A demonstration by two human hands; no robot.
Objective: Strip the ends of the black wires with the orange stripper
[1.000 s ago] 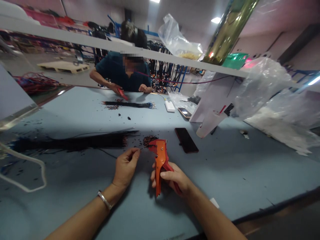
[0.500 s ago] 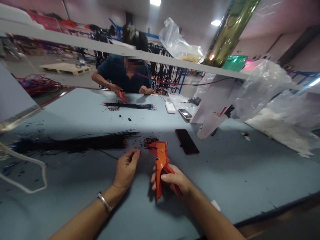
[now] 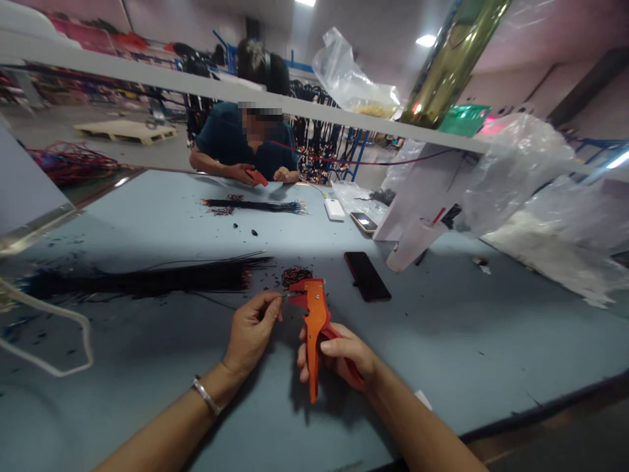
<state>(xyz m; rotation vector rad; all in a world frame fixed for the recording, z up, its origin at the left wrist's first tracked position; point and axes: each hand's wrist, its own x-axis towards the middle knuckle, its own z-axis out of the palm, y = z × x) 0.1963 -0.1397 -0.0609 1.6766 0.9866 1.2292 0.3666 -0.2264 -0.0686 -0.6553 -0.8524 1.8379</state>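
My left hand pinches a thin black wire, whose short tip pokes out beside the tool's jaws. In my right hand is an orange and red wire stripper, its handles spread and its jaws pointing left towards that tip. A thick bundle of black wires lies to the left, its cut ends towards the middle. Just behind the jaws is a small heap of dark insulation scraps.
Across the table a co-worker holds a red tool behind a smaller wire bundle. A black phone, a cup with a straw and plastic bags are on the right. A white shelf bar crosses above.
The stripper's handles have spread wider. My left hand has shifted slightly right with the wire tip. Across the table, the co-worker's red tool has moved right and up.
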